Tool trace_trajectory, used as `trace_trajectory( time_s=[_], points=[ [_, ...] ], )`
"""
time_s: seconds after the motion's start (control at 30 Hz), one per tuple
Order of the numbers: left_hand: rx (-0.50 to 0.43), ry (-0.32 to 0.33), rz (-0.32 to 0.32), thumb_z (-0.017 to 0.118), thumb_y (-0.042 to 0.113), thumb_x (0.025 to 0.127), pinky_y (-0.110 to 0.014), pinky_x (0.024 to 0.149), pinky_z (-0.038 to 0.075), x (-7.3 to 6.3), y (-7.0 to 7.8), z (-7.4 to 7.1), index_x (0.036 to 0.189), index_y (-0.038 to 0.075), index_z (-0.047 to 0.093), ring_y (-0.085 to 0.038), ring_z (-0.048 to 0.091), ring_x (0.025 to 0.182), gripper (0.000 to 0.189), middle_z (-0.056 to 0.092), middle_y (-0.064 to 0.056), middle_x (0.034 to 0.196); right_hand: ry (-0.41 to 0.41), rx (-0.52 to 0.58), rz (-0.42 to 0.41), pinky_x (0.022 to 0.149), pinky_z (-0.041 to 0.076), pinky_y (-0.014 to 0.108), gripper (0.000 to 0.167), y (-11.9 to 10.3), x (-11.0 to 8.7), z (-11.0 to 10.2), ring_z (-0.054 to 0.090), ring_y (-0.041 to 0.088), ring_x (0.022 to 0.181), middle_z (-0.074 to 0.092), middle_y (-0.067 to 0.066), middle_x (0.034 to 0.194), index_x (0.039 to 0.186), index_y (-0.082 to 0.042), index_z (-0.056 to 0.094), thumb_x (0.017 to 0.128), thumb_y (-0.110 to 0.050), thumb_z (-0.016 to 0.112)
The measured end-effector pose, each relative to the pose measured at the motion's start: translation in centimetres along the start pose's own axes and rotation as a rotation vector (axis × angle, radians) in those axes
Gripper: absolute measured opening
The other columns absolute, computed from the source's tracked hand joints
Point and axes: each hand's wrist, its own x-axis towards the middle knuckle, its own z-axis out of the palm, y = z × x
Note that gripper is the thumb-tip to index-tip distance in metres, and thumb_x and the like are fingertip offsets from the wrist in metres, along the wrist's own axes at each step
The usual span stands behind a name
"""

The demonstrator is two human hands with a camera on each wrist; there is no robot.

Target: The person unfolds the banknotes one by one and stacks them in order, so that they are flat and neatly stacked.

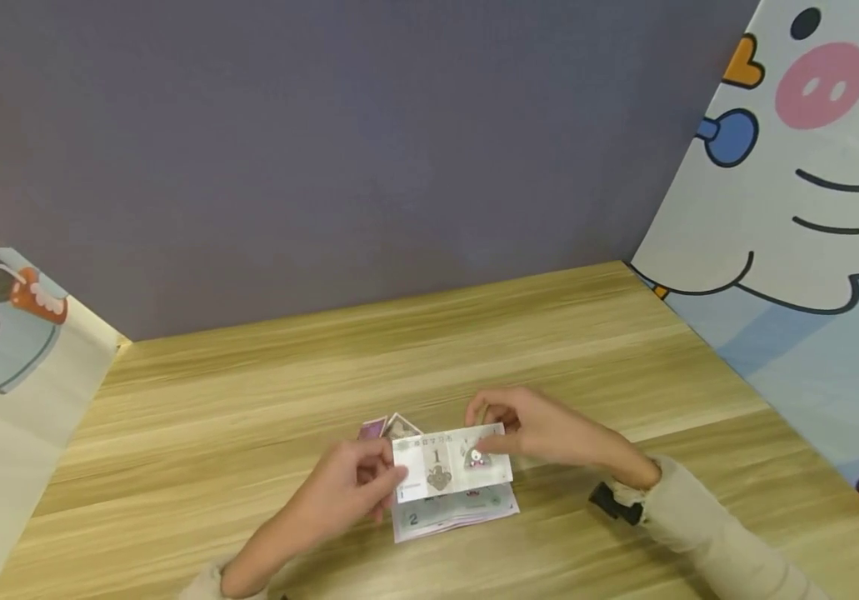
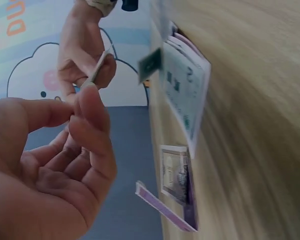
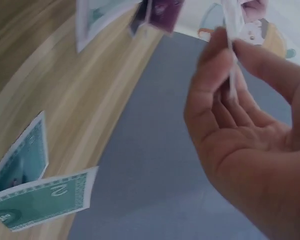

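Observation:
A white play banknote printed with a 1 is stretched between both hands, its face toward the head camera. My left hand pinches its left end between thumb and fingers. At the right end, my right hand pinches it, thumb in front. Seen from the left wrist, the note is nearly edge-on. Below it on the table lies a stack of notes, a greenish 2 on top. Partly hidden behind the held note are a brownish note and a purple note.
The wooden table runs back to a grey panel. Cartoon-printed walls stand at both sides. Green notes, bent upward, show at the lower left of the right wrist view. A black strap piece sits at the right cuff.

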Motion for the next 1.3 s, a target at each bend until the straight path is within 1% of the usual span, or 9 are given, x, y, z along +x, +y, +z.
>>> trace_trajectory(
  time_s=[0.13,0.23,0.43,0.6,0.77,0.9,1.0,1.13,1.3],
  points=[
    [0.055,-0.069,-0.002,0.066,0.016,0.096,-0.024,0.039,0.048,0.0,-0.7,0.3,0.079,0.006,0.059,-0.006,0.053,0.044,0.021,0.060,0.001,0.058,-0.056,-0.115,0.001,0.056,0.044,0.020,0.021,0.7,0.1,0.5,0.046,0.003,0.058,0.063,-0.010,0.072,0.107,-0.021,0.065,0.090,-0.015,0.075],
    [0.084,-0.108,-0.014,0.067,0.016,0.095,-0.023,0.038,0.046,0.1,-1.0,0.6,0.077,0.007,0.060,-0.003,0.050,0.041,0.021,0.059,0.003,0.056,-0.075,-0.189,0.005,0.057,0.047,0.021,0.022,0.9,0.2,1.0,0.049,0.003,0.061,0.063,-0.012,0.076,0.106,-0.023,0.065,0.089,-0.013,0.075],
    [0.097,-0.144,-0.022,0.069,0.010,0.093,-0.025,0.036,0.047,0.3,-1.6,0.7,0.073,0.009,0.059,-0.002,0.050,0.039,0.022,0.058,0.004,0.053,-0.105,-0.229,0.011,0.060,0.050,0.022,0.020,1.3,0.2,1.9,0.052,0.003,0.063,0.064,-0.011,0.083,0.106,-0.022,0.065,0.090,-0.014,0.075],
    [0.091,-0.181,-0.085,0.069,0.009,0.092,-0.023,0.035,0.045,0.3,-2.2,0.9,0.072,0.009,0.058,-0.004,0.050,0.038,0.023,0.058,0.002,0.052,-0.111,-0.279,0.006,0.056,0.046,0.020,0.019,1.4,0.3,2.8,0.047,0.001,0.060,0.058,-0.012,0.074,0.105,-0.020,0.066,0.089,-0.014,0.076],
    [0.106,-0.191,-0.144,0.069,0.013,0.092,-0.023,0.037,0.047,0.1,-2.7,1.3,0.071,0.009,0.057,-0.005,0.051,0.040,0.025,0.058,0.002,0.053,-0.122,-0.343,-0.003,0.057,0.046,0.020,0.017,1.6,0.5,3.5,0.048,0.001,0.065,0.061,-0.011,0.077,0.102,-0.020,0.068,0.088,-0.016,0.076],
    [0.128,-0.188,-0.138,0.068,0.014,0.093,-0.022,0.037,0.046,0.0,-2.9,1.4,0.070,0.009,0.057,-0.003,0.050,0.039,0.026,0.057,0.003,0.052,-0.131,-0.358,0.009,0.060,0.047,0.021,0.016,1.7,0.4,3.7,0.050,0.001,0.067,0.067,-0.009,0.086,0.104,-0.019,0.068,0.090,-0.017,0.075],
    [0.145,-0.183,-0.137,0.067,0.014,0.094,-0.022,0.036,0.045,0.0,-2.9,1.5,0.071,0.009,0.057,-0.003,0.048,0.037,0.025,0.057,0.004,0.051,-0.124,-0.376,0.021,0.059,0.046,0.021,0.017,1.8,0.4,3.8,0.048,0.001,0.066,0.066,-0.011,0.084,0.106,-0.020,0.068,0.090,-0.017,0.075],
    [0.159,-0.171,-0.154,0.067,0.014,0.094,-0.022,0.035,0.044,0.0,-2.8,1.6,0.072,0.010,0.057,-0.003,0.048,0.037,0.025,0.057,0.004,0.051,-0.113,-0.393,0.019,0.053,0.044,0.020,0.020,1.8,0.4,4.0,0.044,0.000,0.058,0.064,-0.013,0.077,0.109,-0.018,0.069,0.089,-0.016,0.075],
    [0.165,-0.161,-0.166,0.066,0.015,0.095,-0.023,0.034,0.043,0.1,-2.8,1.7,0.074,0.011,0.057,-0.004,0.047,0.036,0.023,0.056,0.003,0.052,-0.095,-0.407,0.013,0.048,0.043,0.017,0.024,1.7,0.3,4.3,0.041,-0.003,0.050,0.070,-0.006,0.085,0.112,-0.013,0.068,0.089,-0.011,0.075]
  ],
)
